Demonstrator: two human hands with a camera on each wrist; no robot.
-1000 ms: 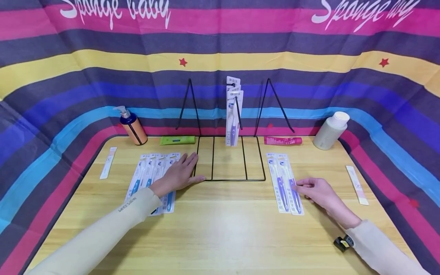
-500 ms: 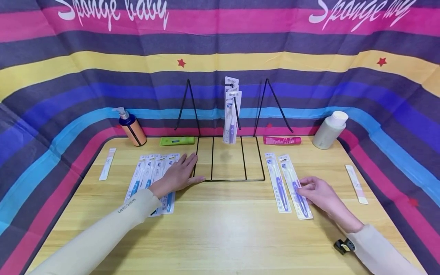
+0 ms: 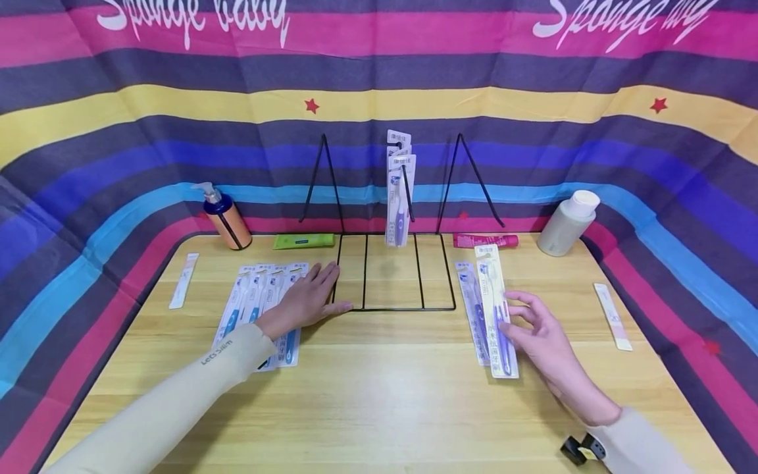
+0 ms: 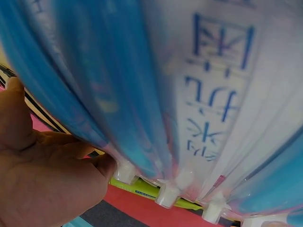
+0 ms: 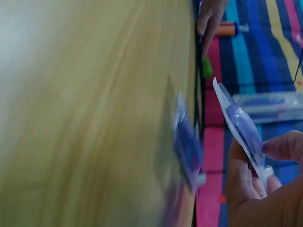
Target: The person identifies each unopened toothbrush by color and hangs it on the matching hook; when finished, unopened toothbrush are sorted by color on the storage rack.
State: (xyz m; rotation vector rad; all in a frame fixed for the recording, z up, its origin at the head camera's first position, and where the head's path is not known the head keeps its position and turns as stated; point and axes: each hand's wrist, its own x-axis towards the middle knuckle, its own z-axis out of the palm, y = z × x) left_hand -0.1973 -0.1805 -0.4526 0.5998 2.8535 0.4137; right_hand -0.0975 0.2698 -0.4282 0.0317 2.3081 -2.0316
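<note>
— What sort of place is this?

— A pale wooden table walled in by a striped cloth backdrop in pink, yellow, blue and purple, with white script along the top.

— And the hands?

— The right hand pinches a packaged purple toothbrush between thumb and fingers, raised off the table and tilted, its card top toward the far edge. A second purple toothbrush pack lies flat just beside it on the left.

— The other hand?

— The left hand lies flat with straight fingers, pressing down on a fanned row of blue toothbrush packs; its fingertips reach the near left corner of the black wire rack.

— Anything on that rack?

— A few toothbrush packs hang from its middle hook.

— What else is there?

— A pump bottle at the far left, a green tube next to it, a red tube and a white bottle at the far right. A thin white packet lies near the left edge, another near the right.
</note>
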